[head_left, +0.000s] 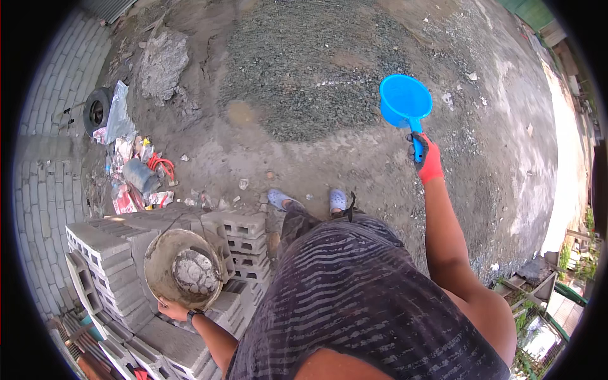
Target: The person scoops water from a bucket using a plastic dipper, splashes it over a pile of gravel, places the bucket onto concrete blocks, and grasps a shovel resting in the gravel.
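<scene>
Out to my right and ahead, my right hand (428, 157), in a red and black glove, grips the handle of a bright blue plastic dipper (394, 114). The dipper's round mouth faces up toward me, and I cannot tell whether water is in it. At my left side, my bare left hand (172, 308) holds the near rim of a worn, mud-coated bucket (161, 269). A watch is on that wrist. Grey, lumpy residue (194, 271) lies on the bucket's bottom, and its thin wire handle stands up at the far side.
Stacked grey hollow blocks (244, 237) surround and support the bucket. Farther left are litter (136, 174), a tyre (98, 111) and a block wall (50, 196). Ahead lies a wide gravel patch (304, 69) beside a broken concrete lump (163, 65). My clogs (337, 200) stand on dirt.
</scene>
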`<state>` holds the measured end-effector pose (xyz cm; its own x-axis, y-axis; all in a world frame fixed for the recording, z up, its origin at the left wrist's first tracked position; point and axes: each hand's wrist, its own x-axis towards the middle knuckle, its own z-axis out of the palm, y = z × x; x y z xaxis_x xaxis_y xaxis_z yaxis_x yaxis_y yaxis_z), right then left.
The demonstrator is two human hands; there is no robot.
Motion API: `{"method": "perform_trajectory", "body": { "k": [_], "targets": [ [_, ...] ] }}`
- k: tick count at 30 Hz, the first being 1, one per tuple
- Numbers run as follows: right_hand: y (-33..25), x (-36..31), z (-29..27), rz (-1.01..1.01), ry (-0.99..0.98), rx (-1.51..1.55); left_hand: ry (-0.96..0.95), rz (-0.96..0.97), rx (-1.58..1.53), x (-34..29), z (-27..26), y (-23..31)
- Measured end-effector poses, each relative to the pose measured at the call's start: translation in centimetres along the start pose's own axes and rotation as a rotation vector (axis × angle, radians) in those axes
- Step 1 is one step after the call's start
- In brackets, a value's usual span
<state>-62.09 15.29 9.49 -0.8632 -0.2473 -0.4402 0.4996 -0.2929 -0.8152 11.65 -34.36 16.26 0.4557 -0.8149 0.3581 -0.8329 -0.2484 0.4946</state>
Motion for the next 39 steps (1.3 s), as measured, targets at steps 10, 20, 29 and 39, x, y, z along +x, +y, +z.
{"method": "perform_trajectory", "body": {
  "k": [10, 20, 29, 39],
  "targets": [
    [13.9, -10.3, -14.1, 0.281, 0.372, -0.294, -0.025, -0.044, 0.022, 0.5, -0.1, 0.8],
    [14.1, -4.3, -13.2, 0.444, 0.513, -0.288, -0.020, -0.028, 0.095, 0.4, 0.2, 1.3],
    [-0.7, 2.8, -7.0, 0.000, 0.332, -0.083, -0.018, -0.032, 0.074, -0.5, 0.2, 1.4],
    [4.6, -2.2, -9.6, 0.063, 0.301, -0.146, -0.008, -0.011, 0.075, -0.2, 0.4, 1.0]
  ]
}}
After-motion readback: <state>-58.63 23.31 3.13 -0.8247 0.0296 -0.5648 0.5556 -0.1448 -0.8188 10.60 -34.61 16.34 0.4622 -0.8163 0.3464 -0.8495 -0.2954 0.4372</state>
